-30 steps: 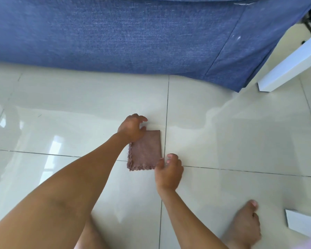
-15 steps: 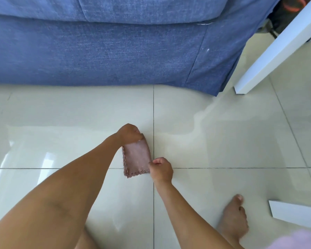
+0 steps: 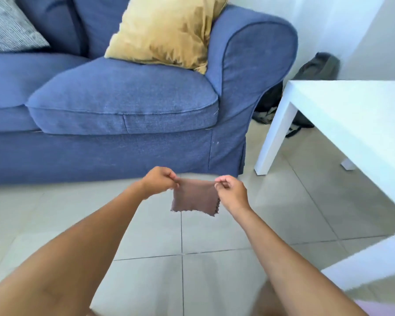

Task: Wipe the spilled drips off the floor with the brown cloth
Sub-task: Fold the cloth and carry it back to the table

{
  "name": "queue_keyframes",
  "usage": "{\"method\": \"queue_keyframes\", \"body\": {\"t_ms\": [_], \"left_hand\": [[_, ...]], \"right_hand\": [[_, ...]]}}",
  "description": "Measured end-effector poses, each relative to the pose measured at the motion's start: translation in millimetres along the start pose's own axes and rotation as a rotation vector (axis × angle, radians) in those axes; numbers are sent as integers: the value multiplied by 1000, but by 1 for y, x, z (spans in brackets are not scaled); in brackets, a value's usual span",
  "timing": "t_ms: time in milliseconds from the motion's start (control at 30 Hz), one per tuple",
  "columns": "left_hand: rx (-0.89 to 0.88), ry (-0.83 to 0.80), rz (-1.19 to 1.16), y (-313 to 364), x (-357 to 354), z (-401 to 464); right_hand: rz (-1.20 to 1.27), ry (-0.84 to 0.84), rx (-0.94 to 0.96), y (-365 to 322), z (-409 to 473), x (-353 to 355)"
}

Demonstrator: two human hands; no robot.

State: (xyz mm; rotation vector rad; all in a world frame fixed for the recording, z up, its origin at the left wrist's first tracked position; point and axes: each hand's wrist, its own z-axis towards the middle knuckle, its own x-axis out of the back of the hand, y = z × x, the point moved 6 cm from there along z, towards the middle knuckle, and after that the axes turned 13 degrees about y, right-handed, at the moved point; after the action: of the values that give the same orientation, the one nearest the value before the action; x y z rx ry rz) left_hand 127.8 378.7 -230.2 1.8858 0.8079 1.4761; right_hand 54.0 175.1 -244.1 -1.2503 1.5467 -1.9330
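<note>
The brown cloth (image 3: 195, 198) hangs in the air above the pale tiled floor (image 3: 146, 236), folded to a small rectangle with a scalloped lower edge. My left hand (image 3: 157, 181) pinches its upper left corner and my right hand (image 3: 232, 191) pinches its upper right corner, stretching the top edge between them. I make out no drips on the tiles from here.
A blue sofa (image 3: 123, 106) with a yellow cushion (image 3: 167, 30) and a grey cushion (image 3: 9, 28) stands straight ahead. A white table (image 3: 351, 124) fills the right side, one leg (image 3: 271, 137) near the sofa's arm. A dark bag (image 3: 315, 71) lies behind it.
The cloth has left the floor and now hangs between both hands. My view has risen from the floor, so the sofa seat and table top show.
</note>
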Motion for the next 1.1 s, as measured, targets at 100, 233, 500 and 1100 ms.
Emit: {"method": "queue_keyframes", "body": {"t_ms": [100, 233, 500, 1100], "left_hand": [[-67, 12, -68, 58, 8, -17], [-187, -2, -120, 142, -1, -43], [-378, -80, -296, 304, -80, -94], [-277, 75, -210, 371, -217, -60]], "right_hand": [[28, 48, 89, -39, 14, 52], [44, 154, 173, -80, 34, 132], [71, 443, 275, -123, 64, 323], [-74, 533, 123, -44, 160, 413]]}}
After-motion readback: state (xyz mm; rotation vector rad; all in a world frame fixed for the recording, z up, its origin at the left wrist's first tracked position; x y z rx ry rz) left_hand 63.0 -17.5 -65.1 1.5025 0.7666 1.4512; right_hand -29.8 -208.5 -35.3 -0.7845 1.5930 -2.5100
